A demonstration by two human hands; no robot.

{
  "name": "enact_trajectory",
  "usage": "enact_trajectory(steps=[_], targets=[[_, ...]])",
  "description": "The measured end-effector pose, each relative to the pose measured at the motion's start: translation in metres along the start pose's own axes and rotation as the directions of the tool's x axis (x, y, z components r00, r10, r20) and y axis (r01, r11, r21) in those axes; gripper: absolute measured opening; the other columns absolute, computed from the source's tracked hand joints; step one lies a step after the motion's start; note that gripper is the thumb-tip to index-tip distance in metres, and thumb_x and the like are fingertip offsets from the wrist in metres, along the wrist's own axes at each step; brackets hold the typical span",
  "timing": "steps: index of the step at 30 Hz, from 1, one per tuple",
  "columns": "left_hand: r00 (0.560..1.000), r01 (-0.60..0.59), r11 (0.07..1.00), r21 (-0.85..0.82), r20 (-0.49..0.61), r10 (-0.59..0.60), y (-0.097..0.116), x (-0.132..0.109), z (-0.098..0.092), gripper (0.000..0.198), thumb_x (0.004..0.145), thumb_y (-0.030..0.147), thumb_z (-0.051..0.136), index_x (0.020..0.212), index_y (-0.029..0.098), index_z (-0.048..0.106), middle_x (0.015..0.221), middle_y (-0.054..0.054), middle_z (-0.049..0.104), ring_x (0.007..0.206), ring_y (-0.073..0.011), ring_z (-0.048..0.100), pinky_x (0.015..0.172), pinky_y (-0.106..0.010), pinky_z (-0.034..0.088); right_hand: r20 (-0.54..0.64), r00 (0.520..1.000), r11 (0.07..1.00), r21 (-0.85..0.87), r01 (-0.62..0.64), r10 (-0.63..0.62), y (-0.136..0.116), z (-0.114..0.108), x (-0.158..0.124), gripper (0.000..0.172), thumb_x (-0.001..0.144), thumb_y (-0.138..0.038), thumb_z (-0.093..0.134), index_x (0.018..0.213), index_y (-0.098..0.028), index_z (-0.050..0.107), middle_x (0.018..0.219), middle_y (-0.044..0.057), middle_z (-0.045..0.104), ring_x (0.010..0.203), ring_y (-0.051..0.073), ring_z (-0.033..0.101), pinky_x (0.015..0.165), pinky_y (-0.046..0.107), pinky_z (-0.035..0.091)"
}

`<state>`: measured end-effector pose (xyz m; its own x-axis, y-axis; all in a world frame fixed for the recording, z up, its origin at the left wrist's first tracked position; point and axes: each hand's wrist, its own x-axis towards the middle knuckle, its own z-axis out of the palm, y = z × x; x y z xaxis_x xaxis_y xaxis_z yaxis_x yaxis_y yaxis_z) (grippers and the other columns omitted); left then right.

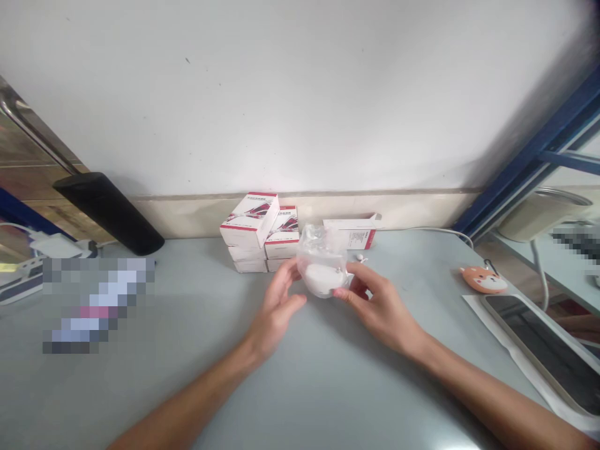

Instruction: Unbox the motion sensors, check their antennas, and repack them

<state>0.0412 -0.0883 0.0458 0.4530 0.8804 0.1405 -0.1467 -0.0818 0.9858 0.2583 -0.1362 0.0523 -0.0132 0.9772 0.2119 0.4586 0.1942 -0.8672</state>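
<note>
Both my hands meet over the middle of a grey table point(300, 375). Between them is a clear plastic bag point(322, 250) with a white rounded object point(319, 279) inside. My right hand point(377, 303) pinches the bag's right side with thumb and fingers. At the bag's left side my left hand point(276, 306) has its fingers curved and slightly apart, touching or nearly touching it. Just behind the bag stands a stack of white-and-red boxes point(260, 231), and an opened white-and-red box point(354, 231) lies to the right.
A black cylinder point(110, 212) lies at the back left by the wall. An orange animal-shaped item point(482, 279) and a phone or tablet point(544, 344) on white paper sit at the right. A small white piece point(360, 257) lies near the opened box. A blue frame point(529, 156) rises at right.
</note>
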Motion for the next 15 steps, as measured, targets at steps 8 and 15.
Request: enact_trajectory(steps=[8,15], targets=[[0.998,-0.045,0.886,0.461,-0.017,0.059,-0.005,0.006,-0.005,0.036,0.1,0.049,0.065,0.128,0.026,0.066,0.124,-0.006,0.073,0.114,-0.0255,0.064,0.103,-0.038,0.05,0.106,0.994,0.988,-0.155,0.02,-0.004,0.008,-0.003,0.004,0.028,0.106,-0.045,0.056,0.127,-0.03,0.068,0.093,0.0,0.071,0.069,0.017,0.054,0.067,0.032,0.047],[0.997,0.039,0.823,0.567,0.029,-0.068,-0.011,0.006,-0.014,0.051,0.089,0.038,0.078,0.136,0.028,0.062,0.137,-0.008,0.07,0.129,-0.0337,0.063,0.111,-0.049,0.05,0.239,0.969,0.888,-0.429,0.165,-0.065,0.016,-0.005,0.005,0.025,0.106,-0.03,0.055,0.129,-0.032,0.064,0.137,0.007,0.063,0.098,0.024,0.072,0.08,0.037,0.057]])
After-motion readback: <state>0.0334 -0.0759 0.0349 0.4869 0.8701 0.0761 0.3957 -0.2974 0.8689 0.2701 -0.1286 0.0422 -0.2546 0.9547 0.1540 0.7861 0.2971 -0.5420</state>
